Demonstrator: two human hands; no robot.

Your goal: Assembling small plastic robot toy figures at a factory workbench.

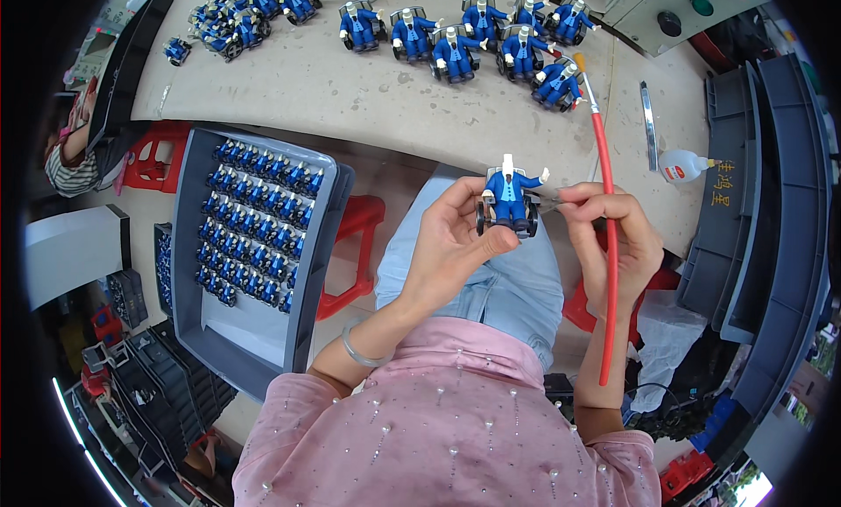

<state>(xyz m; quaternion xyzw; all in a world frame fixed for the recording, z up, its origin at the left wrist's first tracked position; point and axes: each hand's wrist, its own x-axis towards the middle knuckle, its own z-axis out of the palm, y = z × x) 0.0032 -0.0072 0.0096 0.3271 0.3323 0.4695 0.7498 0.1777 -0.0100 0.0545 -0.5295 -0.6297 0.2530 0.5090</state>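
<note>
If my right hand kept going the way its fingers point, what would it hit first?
Probably the blue toy figure held in your left hand; your right hand fingertips point left and already sit beside it, though depth is unclear.

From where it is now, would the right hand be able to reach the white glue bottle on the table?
Probably yes. The glue bottle lies in the open on the table, just beyond the right hand, with nothing between. But that hand already holds a red-handled brush, so grasping would be awkward.

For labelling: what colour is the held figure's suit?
Blue, on the figure; head view.
</note>
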